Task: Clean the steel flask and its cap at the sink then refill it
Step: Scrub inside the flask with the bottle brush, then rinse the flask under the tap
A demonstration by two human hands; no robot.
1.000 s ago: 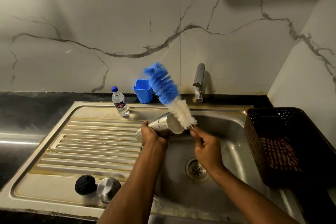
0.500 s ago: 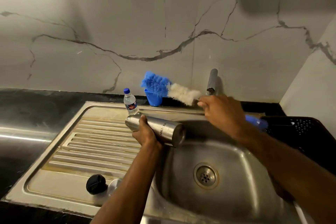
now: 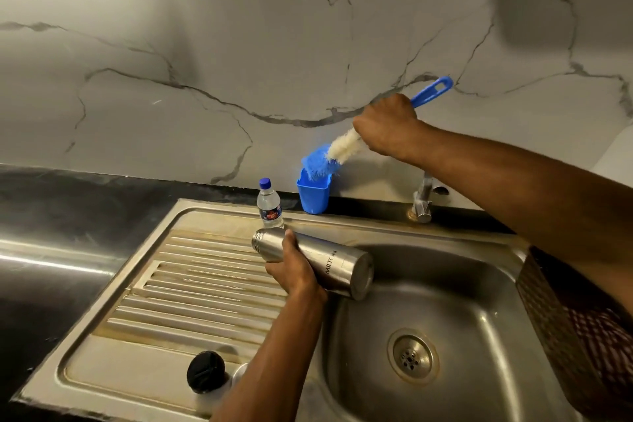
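My left hand (image 3: 294, 271) grips the steel flask (image 3: 329, 262) around its middle, holding it nearly level over the sink's edge with its base toward the basin. My right hand (image 3: 387, 127) holds the bottle brush (image 3: 337, 152) by its blue handle, the blue bristle tip dipping into the blue plastic holder (image 3: 313, 193) at the back ledge. The black inner stopper (image 3: 205, 372) lies on the drainboard at the front. Beside it a steel cap (image 3: 239, 373) is mostly hidden by my left forearm.
A small plastic water bottle (image 3: 270, 204) stands on the sink's back rim beside the holder. The tap (image 3: 423, 199) rises behind the basin (image 3: 445, 284), whose drain (image 3: 412, 356) is open. A dark perforated basket (image 3: 548, 312) with a checked cloth sits at the right. Black counter lies left.
My right hand pulled the brush away from the flask mouth and swung it back, tip down, into the blue holder. The left hand turned the flask roughly level.
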